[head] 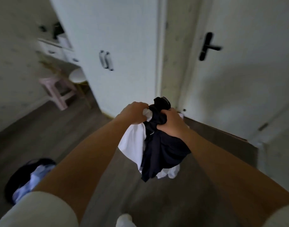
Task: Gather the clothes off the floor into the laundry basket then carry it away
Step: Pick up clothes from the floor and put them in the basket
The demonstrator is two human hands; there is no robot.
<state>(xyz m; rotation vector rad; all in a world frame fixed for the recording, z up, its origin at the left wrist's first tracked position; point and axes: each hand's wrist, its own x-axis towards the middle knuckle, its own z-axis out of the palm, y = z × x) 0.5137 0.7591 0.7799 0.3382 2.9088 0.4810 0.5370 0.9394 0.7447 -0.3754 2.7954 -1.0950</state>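
1. Laundry basket (12,185): dark, round, on the floor (42,128). It lies below and well to the left of both hands, nearer the body than they are, and is partly hidden behind the left forearm. Pale blue and white clothes (37,176) are already inside.

2. Left hand (134,114): held out in front at about chest height, fingers curled tight round the top of a white garment (134,145). This is the hand on the basket's side.

3. Right hand (170,122): just beside the left hand, fingers and thumb clenched on a dark navy garment (163,149). It is the farther of the two from the basket.

4. Bundle: the two garments are bunched together between the hands. The long axis is vertical, hanging straight down from the grips and clear of the floor, with a dark cuff standing up above the knuckles.

5. Judgement: the load is in hand and not yet in the basket. The coming move is probably a swing down, left and back, with the left hand leading.

6. Beyond the hands, left: a pink stool (58,90) and a round white stool (77,75), both blurred.

7. Beyond the hands, ahead: a white wardrobe (120,46). To the right is a white door (247,79) with a black handle (209,45).
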